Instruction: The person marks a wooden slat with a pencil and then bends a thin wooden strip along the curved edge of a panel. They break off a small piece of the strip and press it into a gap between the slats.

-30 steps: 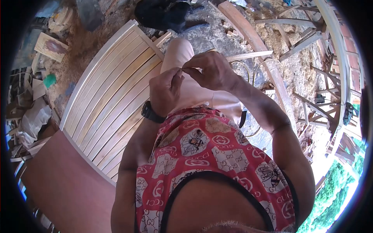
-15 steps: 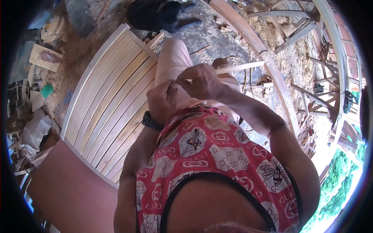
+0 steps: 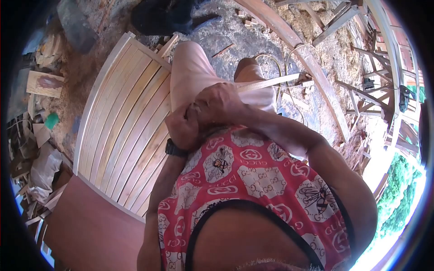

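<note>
My left hand [image 3: 181, 126], with a dark watch at its wrist, is closed in front of my lap. Against it, my right hand [image 3: 219, 103] is closed too, its fingers curled toward the left hand. A thin pale wooden strip [image 3: 271, 81] runs rightward out of my right hand, over my right leg. What lies between the two hands is hidden by the fingers. Beside my left leg is a curved panel of wooden slats [image 3: 124, 122] in a pale frame.
A reddish-brown curved board [image 3: 92, 226] lies at the lower left. Wood scraps and a green object [image 3: 52, 120] are at the far left. A long curved beam [image 3: 312, 67] and stacked wooden frames [image 3: 368, 92] stand to the right. A dark object [image 3: 162, 16] lies ahead.
My hands have come closer together, the right hand moving left and toward my body. The view has shifted slightly, and the strip now sits a little further left in it.
</note>
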A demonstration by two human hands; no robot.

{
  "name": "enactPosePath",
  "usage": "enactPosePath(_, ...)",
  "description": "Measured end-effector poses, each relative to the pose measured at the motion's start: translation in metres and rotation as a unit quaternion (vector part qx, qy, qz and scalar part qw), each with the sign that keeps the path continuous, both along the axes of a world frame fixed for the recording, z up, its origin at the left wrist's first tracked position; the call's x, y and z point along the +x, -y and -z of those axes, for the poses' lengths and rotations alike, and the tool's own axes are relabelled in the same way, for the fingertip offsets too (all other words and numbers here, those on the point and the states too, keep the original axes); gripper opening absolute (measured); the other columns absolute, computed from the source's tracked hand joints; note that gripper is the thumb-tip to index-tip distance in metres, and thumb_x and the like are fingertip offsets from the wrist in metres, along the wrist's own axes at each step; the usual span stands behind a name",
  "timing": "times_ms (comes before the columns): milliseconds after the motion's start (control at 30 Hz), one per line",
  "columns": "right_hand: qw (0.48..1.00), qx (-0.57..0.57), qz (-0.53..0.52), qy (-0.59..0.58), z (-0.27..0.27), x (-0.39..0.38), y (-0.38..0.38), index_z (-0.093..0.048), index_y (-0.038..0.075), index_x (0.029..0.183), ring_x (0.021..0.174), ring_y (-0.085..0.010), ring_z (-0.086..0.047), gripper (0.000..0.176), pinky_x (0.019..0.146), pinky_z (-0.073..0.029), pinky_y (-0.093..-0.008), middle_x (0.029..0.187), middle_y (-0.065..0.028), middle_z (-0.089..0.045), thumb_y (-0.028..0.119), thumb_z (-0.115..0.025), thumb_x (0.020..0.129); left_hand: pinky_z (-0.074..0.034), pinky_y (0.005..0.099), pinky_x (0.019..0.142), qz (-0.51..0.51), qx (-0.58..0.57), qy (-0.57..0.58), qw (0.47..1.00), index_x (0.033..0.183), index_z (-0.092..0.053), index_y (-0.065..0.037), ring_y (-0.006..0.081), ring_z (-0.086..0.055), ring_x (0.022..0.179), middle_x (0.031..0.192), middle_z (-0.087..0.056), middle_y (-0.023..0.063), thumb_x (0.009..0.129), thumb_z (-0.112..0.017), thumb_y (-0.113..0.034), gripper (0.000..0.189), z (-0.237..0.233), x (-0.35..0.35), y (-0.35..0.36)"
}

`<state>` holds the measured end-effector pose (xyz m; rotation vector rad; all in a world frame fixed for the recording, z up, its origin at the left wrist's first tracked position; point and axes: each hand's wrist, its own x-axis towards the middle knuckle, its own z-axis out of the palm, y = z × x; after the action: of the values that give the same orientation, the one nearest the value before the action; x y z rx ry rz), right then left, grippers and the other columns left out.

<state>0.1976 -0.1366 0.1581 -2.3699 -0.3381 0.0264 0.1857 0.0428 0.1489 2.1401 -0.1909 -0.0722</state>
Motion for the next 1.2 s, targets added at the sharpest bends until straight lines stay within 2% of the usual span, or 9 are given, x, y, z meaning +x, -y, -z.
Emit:
enactPosePath(200, 0.996, 0.015, -0.062, -0.058, 0.015, 0.004, 0.013, -0.076, 0.01, 0.086, 0.075, -0.0329, -0.073, 0.019, 0.07, -0.058, -0.0457, 0.083, -0.0131, -0.074, 0.028, -0.074, 0.083, -0.057, 0.0444, 0.07, 0.045, -0.03, -0.033, 0.998, 0.102, -0.075, 0.002, 0.0414, -0.074, 0.079, 0.086, -0.073, 0.0247, 0.098, -0.063, -0.015, 0.021, -0.002, 0.003, -0.007)
enactPosePath(400, 0.996, 0.001, -0.032, -0.084, 0.005, 0.005, 0.01, -0.076, 0.009, 0.086, 0.081, -0.034, -0.073, 0.016, 0.075, -0.058, -0.0473, 0.086, -0.0128, -0.075, 0.025, -0.071, 0.086, -0.056, 0.0457, 0.073, 0.071, 0.02, -0.094, 0.993, 0.101, -0.073, 0.003, 0.0423, -0.073, 0.084, 0.09, -0.073, 0.0247, 0.101, -0.06, -0.017, 0.024, -0.015, 0.012, -0.008)
enactPosePath(533, 0.998, 0.022, -0.012, -0.055, 0.007, 0.004, 0.006, -0.073, 0.008, 0.081, 0.078, -0.0349, -0.072, 0.013, 0.071, -0.057, -0.048, 0.082, -0.0131, -0.072, 0.019, -0.068, 0.086, -0.055, 0.0484, 0.072, 0.074, 0.032, -0.049, 0.996, 0.1, -0.071, 0.003, 0.0443, -0.071, 0.082, 0.09, -0.072, 0.0244, 0.102, -0.058, -0.017, 0.024, -0.002, 0.007, -0.008)
enactPosePath(600, 0.998, 0.022, -0.01, -0.051, 0.007, 0.005, 0.005, -0.071, 0.007, 0.078, 0.077, -0.0354, -0.071, 0.013, 0.07, -0.057, -0.0485, 0.081, -0.0131, -0.072, 0.018, -0.069, 0.085, -0.053, 0.0507, 0.071, 0.081, 0.041, 0.051, 0.995, 0.1, -0.07, 0.001, 0.0458, -0.068, 0.08, 0.09, -0.071, 0.0236, 0.101, -0.057, -0.017, 0.022, 0.002, 0.007, -0.007)
enactPosePath(700, 0.999, 0.025, 0.0, -0.039, 0.008, 0.005, 0.003, -0.069, 0.007, 0.074, 0.074, -0.0361, -0.07, 0.013, 0.068, -0.056, -0.0495, 0.079, -0.013, -0.071, 0.017, -0.069, 0.083, -0.052, 0.0513, 0.069, 0.078, 0.037, 0.081, 0.993, 0.098, -0.07, -0.001, 0.045, -0.067, 0.078, 0.088, -0.07, 0.0217, 0.1, -0.058, -0.015, 0.018, 0.004, 0.007, -0.005)
enactPosePath(933, 0.999, 0.009, 0.022, -0.035, 0.01, -0.001, 0.0, -0.067, 0.006, 0.072, 0.07, -0.0361, -0.069, 0.017, 0.064, -0.054, -0.0488, 0.075, -0.0135, -0.07, 0.02, -0.071, 0.081, -0.052, 0.0511, 0.066, 0.065, 0.038, 0.107, 0.991, 0.097, -0.071, -0.001, 0.0433, -0.068, 0.076, 0.086, -0.07, 0.0211, 0.096, -0.06, -0.011, 0.014, 0.01, 0.003, 0.0)
enactPosePath(1000, 0.999, 0.003, 0.027, -0.045, 0.008, -0.003, -0.001, -0.067, 0.006, 0.071, 0.069, -0.0361, -0.069, 0.018, 0.064, -0.054, -0.0488, 0.075, -0.0136, -0.069, 0.021, -0.071, 0.081, -0.053, 0.0497, 0.065, 0.052, 0.049, 0.076, 0.995, 0.096, -0.071, 0.003, 0.0453, -0.07, 0.075, 0.083, -0.071, 0.0246, 0.096, -0.062, -0.013, 0.019, 0.009, 0.001, 0.001)
enactPosePath(1133, 0.998, -0.01, 0.028, -0.062, 0.011, -0.004, -0.002, -0.068, 0.007, 0.072, 0.069, -0.0366, -0.068, 0.021, 0.065, -0.054, -0.0499, 0.074, -0.0147, -0.069, 0.025, -0.071, 0.081, -0.051, 0.0527, 0.064, 0.044, 0.038, 0.1, 0.993, 0.092, -0.07, -0.001, 0.0448, -0.067, 0.073, 0.081, -0.069, 0.0219, 0.095, -0.063, -0.012, 0.014, 0.015, -0.002, 0.005)
enactPosePath(1200, 0.997, -0.021, 0.031, -0.07, 0.01, -0.004, -0.004, -0.07, 0.007, 0.074, 0.07, -0.0371, -0.069, 0.02, 0.066, -0.054, -0.0499, 0.075, -0.0154, -0.07, 0.025, -0.071, 0.082, -0.05, 0.0529, 0.064, 0.039, 0.054, 0.07, 0.995, 0.09, -0.069, -0.001, 0.0459, -0.066, 0.073, 0.08, -0.069, 0.0227, 0.096, -0.064, -0.015, 0.016, 0.014, -0.004, 0.005)
